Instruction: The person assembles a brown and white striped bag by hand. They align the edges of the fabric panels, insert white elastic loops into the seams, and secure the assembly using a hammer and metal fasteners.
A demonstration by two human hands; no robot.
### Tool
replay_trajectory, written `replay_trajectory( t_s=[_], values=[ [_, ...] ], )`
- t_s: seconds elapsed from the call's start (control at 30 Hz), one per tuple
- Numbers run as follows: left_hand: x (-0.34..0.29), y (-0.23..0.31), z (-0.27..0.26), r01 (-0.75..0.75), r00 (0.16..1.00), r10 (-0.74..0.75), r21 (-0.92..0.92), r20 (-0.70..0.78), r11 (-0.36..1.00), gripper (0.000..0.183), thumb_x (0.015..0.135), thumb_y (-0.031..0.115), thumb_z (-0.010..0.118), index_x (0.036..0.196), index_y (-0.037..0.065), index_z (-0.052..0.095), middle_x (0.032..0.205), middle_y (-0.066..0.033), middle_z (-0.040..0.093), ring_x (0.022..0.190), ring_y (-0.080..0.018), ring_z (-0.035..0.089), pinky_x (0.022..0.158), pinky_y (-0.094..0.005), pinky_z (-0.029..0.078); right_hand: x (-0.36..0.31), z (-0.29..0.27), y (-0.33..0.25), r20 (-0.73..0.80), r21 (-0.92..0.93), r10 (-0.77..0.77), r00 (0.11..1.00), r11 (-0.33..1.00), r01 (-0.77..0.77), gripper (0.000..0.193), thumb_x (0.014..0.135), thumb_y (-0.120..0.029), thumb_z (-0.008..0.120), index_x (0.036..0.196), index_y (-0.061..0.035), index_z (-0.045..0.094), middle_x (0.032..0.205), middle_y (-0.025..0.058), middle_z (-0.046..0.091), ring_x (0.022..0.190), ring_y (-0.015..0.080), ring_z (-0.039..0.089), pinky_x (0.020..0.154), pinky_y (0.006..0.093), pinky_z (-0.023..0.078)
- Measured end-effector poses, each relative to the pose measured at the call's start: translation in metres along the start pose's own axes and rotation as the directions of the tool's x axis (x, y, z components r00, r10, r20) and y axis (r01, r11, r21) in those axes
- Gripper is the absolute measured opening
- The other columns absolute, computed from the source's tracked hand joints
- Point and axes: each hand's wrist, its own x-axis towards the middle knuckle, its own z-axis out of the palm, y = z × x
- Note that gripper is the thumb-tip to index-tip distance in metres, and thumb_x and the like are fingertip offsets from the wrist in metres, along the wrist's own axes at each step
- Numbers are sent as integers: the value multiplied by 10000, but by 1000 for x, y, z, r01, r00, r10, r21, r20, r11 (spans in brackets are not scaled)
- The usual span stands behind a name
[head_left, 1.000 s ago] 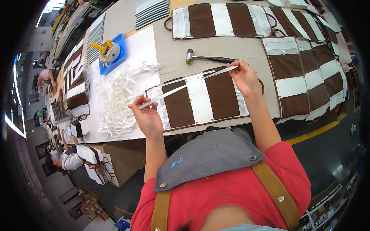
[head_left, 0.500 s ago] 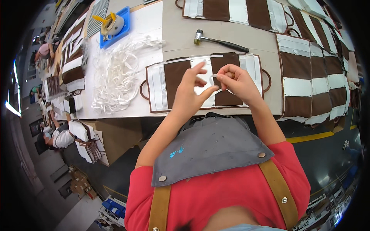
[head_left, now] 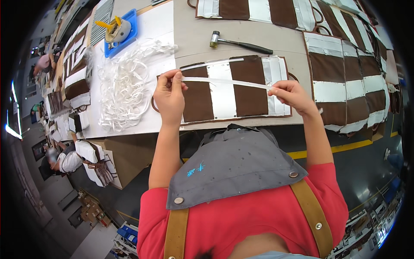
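Note:
A narrow white strip (head_left: 228,81) is stretched between my two hands above a brown-and-white striped fabric panel (head_left: 223,101). My left hand (head_left: 170,97) is closed round the strip's left end, over the panel's left side. At the strip's other end, my right hand (head_left: 291,96) pinches it between thumb and fingers near the panel's right edge. The panel lies flat at the table's front, with brown edging and a looped handle at each side. Along its far edge rests a second thin whitish strip (head_left: 211,63).
A tangled heap of white strips (head_left: 125,90) lies left of the panel. Beyond it, a blue tray (head_left: 133,30) holds a pot (head_left: 120,32) with yellow handles. A hammer (head_left: 241,44) lies behind the panel. More striped panels (head_left: 327,67) overlap at right. People work at far left.
My hands were close together over the panel's middle. They have moved apart, left and right, and the white strip is now drawn out between them.

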Motion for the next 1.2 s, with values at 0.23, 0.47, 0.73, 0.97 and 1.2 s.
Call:
replay_trajectory(
  t_s=[0.23,0.47,0.73,0.97,1.2],
  values=[
    [7,-36,-31,-26,992,33,61,-123,998,117,930,81,555,943,-24,604,735,-14,562,610,-61,521,563,-209,459,-10,-42,42,-243,-555,-82,967,829,-69,197,799,-178,582,777,12,628,607,16,530,592,90,481,554,251,395],
    [5,-37,-50,82,996,-72,198,-58,977,133,928,95,565,972,-20,615,746,-12,563,611,-51,521,588,-199,466,-53,-126,132,-424,-700,201,883,546,-460,198,798,-189,586,771,-4,651,662,137,614,610,290,580,622,398,478],
    [-51,-15,18,-40,934,-42,219,354,975,130,907,49,580,1007,-16,632,842,-69,669,719,-91,633,637,-206,498,-7,-4,50,-218,-557,-357,908,810,185,196,867,-136,602,1023,-19,618,1049,119,628,1006,260,591,893,339,454],
    [-57,2,46,-29,900,39,-31,434,999,129,899,-5,576,1022,-32,607,877,-89,674,786,-122,648,676,-229,513,18,73,-5,127,114,-203,971,975,189,144,904,-141,595,950,-4,579,812,10,599,718,49,531,609,212,425],
    [-26,-49,49,190,931,-198,57,308,980,143,891,42,598,1019,-18,613,890,-95,676,754,-140,635,690,-242,500,49,19,9,-56,-73,-25,998,997,21,159,872,-201,624,869,-43,624,675,-55,527,617,27,443,542,207,360]
  ],
)
